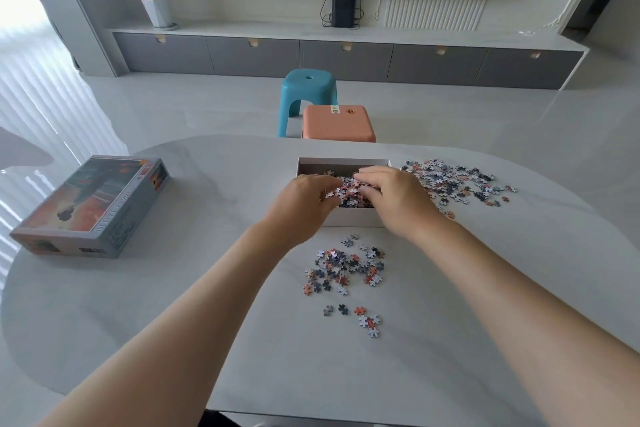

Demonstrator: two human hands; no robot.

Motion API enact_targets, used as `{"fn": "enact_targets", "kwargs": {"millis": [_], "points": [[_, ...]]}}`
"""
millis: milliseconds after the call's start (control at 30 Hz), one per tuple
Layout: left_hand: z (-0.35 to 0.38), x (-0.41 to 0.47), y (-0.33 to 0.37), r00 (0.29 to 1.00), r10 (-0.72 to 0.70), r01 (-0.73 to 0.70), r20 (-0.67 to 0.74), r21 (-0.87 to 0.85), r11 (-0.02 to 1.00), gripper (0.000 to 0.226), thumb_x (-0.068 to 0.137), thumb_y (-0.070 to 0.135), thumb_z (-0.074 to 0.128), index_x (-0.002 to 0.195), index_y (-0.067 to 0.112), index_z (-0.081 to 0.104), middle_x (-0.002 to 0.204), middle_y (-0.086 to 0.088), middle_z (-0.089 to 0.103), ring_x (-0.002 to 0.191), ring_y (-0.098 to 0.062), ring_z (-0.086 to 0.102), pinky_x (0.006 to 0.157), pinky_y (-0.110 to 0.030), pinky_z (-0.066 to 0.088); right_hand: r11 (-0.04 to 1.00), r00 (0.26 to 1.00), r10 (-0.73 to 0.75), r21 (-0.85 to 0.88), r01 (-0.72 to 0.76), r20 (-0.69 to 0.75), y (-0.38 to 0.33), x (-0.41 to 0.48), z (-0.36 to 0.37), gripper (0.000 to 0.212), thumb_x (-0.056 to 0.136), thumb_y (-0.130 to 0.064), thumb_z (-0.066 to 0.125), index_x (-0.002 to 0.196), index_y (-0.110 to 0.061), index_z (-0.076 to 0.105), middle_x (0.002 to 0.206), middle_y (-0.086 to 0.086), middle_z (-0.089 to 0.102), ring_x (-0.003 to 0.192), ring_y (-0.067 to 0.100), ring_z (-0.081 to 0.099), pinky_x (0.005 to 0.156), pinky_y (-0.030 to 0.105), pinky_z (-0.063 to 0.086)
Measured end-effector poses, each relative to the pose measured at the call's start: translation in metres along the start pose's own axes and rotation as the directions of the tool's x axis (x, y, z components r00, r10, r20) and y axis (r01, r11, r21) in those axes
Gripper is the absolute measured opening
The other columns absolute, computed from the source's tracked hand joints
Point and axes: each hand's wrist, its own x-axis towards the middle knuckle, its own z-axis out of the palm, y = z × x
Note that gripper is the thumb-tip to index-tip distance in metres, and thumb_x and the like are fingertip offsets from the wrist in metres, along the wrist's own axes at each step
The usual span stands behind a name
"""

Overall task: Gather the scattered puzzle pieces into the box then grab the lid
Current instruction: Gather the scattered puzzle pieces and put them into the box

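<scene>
— White box (353,217) at the far middle of the table (173,305), left hand (304,199) and right hand (391,198) meeting over it. Grip?
— Both curl round one shared handful of puzzle pieces (349,193), low inside the box. Reads as the drop-in part of a gathering pass.
— How far along?
— Partway, I'd say. Near cluster (346,263) lies loose just in front of the box, right scatter (457,180) just beside its right wall. Lid (93,204) sits well apart at the left table edge, picture side up, nobody touching it.
— Next move?
— Probably let the handful go, then rake or scoop one loose pile in. Pieces are flat and small, so sweeping beats pinching. Lid comes last and needs a long reach left.
— Anything hidden?
— Fingertips are buried in pieces, so can't tell a firm hold from one already loosening. The hands cover most of the box floor, so fill level is unclear. Lid print is too blurry to read. Near table edge is cut off.
</scene>
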Motion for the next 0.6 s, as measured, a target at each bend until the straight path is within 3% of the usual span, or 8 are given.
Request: {"fn": "enact_targets", "kwargs": {"millis": [133, 233, 300, 400, 467, 600], "points": [[-0.006, -0.007, 0.000, 0.978, 0.155, -0.159, -0.138, -0.018, 0.987, 0.014, 0.090, 0.019, 0.064, 0.098, 0.020, 0.075, 0.092, 0.005, 0.066, 0.084, -0.010, 0.057, 0.080, -0.028, 0.048, 0.993, 0.986, -0.095, 0.051, 0.103, -0.140, -0.005, -0.007, -0.011, 0.025, 0.091, -0.002, 0.060, 0.107, -0.014, 0.075, 0.109, 0.003, 0.072, 0.100, 0.015, 0.065, 0.094, 0.012, 0.042], [-0.008, -0.021, 0.004, 0.970, 0.226, -0.227, -0.085, 0.007, 0.974, 0.017, 0.093, 0.021, 0.058, 0.098, 0.019, 0.074, 0.086, 0.006, 0.062, 0.076, -0.009, 0.057, 0.073, -0.029, 0.050, 0.988, 0.991, -0.136, 0.066, 0.137, -0.011, -0.010, -0.019, -0.016, 0.029, 0.090, -0.001, 0.057, 0.101, -0.020, 0.077, 0.097, -0.003, 0.070, 0.086, 0.007, 0.062, 0.086, 0.014, 0.047], [-0.004, -0.035, 0.004, 0.968, 0.243, -0.245, 0.060, 0.030, 0.969, 0.020, 0.094, 0.029, 0.057, 0.103, 0.022, 0.072, 0.089, 0.007, 0.061, 0.076, -0.008, 0.057, 0.073, -0.031, 0.052, 0.992, 0.976, -0.128, 0.039, 0.122, 0.178, -0.014, -0.031, -0.011, 0.029, 0.094, -0.006, 0.053, 0.109, -0.021, 0.073, 0.101, -0.004, 0.067, 0.092, 0.011, 0.061, 0.087, 0.028, 0.051], [0.007, -0.053, -0.003, 0.943, 0.211, -0.251, 0.258, 0.135, 0.958, 0.043, 0.084, 0.051, 0.063, 0.121, 0.030, 0.063, 0.107, 0.009, 0.055, 0.100, -0.008, 0.050, 0.086, -0.030, 0.048, 0.986, 0.920, -0.073, -0.109, 0.124, 0.386, -0.009, -0.046, 0.004, 0.035, 0.098, -0.011, 0.046, 0.127, -0.020, 0.063, 0.123, -0.004, 0.055, 0.115, 0.015, 0.048, 0.103, 0.036, 0.041], [0.011, -0.060, -0.008, 0.938, 0.197, -0.245, 0.286, 0.140, 0.960, 0.050, 0.081, 0.051, 0.067, 0.125, 0.029, 0.061, 0.106, 0.009, 0.050, 0.105, -0.009, 0.044, 0.092, -0.030, 0.044, 0.977, 0.895, -0.055, -0.160, 0.140, 0.442, -0.006, -0.052, 0.011, 0.040, 0.097, -0.007, 0.045, 0.133, -0.020, 0.059, 0.129, -0.005, 0.049, 0.120, 0.016, 0.040, 0.106, 0.036, 0.037], [0.003, -0.063, -0.006, 0.943, 0.167, -0.184, 0.288, 0.033, 0.982, 0.038, 0.082, 0.042, 0.070, 0.118, 0.029, 0.065, 0.100, 0.012, 0.051, 0.090, -0.006, 0.052, 0.087, -0.031, 0.048, 0.991, 0.895, -0.039, -0.095, 0.091, 0.445, -0.006, -0.058, 0.003, 0.044, 0.094, -0.001, 0.043, 0.127, -0.021, 0.064, 0.123, -0.007, 0.055, 0.118, 0.014, 0.048, 0.104, 0.033, 0.039]]}}
